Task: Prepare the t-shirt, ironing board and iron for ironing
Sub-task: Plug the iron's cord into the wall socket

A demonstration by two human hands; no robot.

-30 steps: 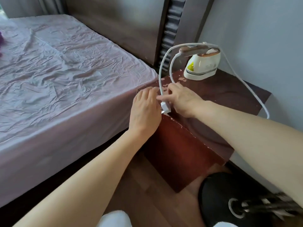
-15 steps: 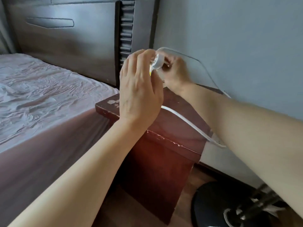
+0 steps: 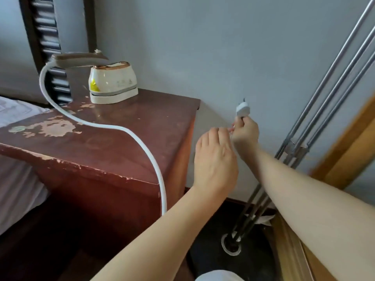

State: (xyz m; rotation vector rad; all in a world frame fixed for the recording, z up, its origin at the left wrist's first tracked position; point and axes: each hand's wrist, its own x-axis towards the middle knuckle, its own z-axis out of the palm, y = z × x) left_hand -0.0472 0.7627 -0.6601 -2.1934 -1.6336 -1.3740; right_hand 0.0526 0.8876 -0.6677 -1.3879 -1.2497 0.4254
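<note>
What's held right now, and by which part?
Right hand grips the white plug by its cord end, prongs pointing up. Left hand: hold cannot be told.

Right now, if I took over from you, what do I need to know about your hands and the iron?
Right hand grips the plug, prongs up, near the wall.
Left hand is curled beside it; whether it holds the cord is unclear.
Iron sits on the nightstand, cord trailing over its front edge.
Left: plug in; no socket, t-shirt or ironing board in view.
</note>
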